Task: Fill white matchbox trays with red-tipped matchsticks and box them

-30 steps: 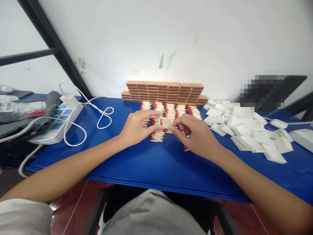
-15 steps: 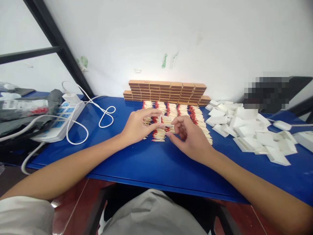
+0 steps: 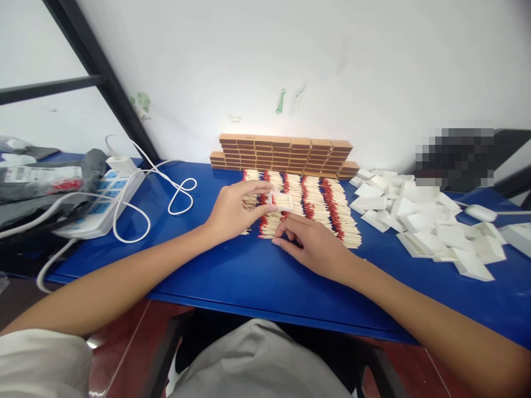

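Note:
My left hand point(image 3: 232, 209) pinches a small white matchbox tray point(image 3: 281, 200) and holds it just above rows of red-tipped matches point(image 3: 319, 207) laid out on the blue table point(image 3: 232, 276). My right hand point(image 3: 312, 246) is lower, resting on the near end of the match rows, its fingers curled onto some matches there. What exactly lies under those fingers is hidden.
Brown matchbox sleeves point(image 3: 286, 155) are stacked like a wall against the white wall behind. A heap of white trays point(image 3: 423, 218) lies to the right. A power strip point(image 3: 103, 202) with white cables point(image 3: 145, 210) and a grey bag point(image 3: 41, 188) sit at the left.
My right hand has left the tray and dropped down to the near end of the match rows. My left hand still holds the tray, now slightly farther back.

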`<state>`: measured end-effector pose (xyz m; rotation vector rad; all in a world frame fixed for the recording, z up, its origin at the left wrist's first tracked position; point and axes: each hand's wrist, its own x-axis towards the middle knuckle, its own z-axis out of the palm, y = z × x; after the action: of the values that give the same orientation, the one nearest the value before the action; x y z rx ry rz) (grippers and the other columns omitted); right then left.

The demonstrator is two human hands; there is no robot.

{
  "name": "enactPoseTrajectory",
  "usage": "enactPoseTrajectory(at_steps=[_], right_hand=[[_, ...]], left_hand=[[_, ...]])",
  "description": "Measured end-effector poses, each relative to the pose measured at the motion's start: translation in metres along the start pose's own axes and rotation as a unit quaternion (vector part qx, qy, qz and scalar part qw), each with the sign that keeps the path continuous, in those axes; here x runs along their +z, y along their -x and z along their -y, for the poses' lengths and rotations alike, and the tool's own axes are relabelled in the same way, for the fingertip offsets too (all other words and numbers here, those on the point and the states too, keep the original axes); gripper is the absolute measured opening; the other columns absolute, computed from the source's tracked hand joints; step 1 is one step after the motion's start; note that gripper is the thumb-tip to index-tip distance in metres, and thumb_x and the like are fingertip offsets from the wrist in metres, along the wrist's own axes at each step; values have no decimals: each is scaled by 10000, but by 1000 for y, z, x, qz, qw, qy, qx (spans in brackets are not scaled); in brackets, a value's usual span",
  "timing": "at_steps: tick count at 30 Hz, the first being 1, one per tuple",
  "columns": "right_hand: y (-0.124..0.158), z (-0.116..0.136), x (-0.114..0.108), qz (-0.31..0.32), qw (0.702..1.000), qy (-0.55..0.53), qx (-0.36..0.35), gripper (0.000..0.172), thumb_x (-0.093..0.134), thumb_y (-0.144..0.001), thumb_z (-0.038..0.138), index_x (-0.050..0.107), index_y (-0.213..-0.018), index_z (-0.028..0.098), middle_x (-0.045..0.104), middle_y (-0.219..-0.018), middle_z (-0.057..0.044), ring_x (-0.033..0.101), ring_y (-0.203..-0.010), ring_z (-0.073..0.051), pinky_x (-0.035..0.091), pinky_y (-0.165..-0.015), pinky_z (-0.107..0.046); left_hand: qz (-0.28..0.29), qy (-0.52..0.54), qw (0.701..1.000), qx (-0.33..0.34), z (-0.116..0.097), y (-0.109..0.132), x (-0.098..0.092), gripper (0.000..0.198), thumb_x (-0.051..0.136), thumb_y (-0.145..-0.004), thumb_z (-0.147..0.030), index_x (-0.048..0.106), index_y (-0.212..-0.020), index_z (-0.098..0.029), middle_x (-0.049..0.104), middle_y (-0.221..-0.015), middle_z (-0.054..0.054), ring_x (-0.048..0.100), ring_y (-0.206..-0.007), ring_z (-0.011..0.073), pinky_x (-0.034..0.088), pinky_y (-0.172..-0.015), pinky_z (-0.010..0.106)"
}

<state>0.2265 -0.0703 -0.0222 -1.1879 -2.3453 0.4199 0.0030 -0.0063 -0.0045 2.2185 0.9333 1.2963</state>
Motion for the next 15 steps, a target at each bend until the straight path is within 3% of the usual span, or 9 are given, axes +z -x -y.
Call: enactPoseTrajectory(at_steps=[9,15], right_hand=[[-2,0,-1,13,1000,-16,2,77,603,-1014,218,603,-937,219,581,-851,1,541,-717,-153,407,-660,-297],[0,-3,0,9,1000,-14,-23,56,588,-1036,236,640,-1054,228,607,-909,-12,547,-719,-146,410,-665,-287]], left_hand=[[5,0,1000,-2,1,-1,0,458,895,-803,-413,743,-1179,-199,802,-1174,70,776,-1105,248,619,-1016,358],[15,-2,1000,-4,-1,0,0,433,893,-807,-402,752,-1163,-199,804,-1173,53,774,-1110,232,615,-1006,324]])
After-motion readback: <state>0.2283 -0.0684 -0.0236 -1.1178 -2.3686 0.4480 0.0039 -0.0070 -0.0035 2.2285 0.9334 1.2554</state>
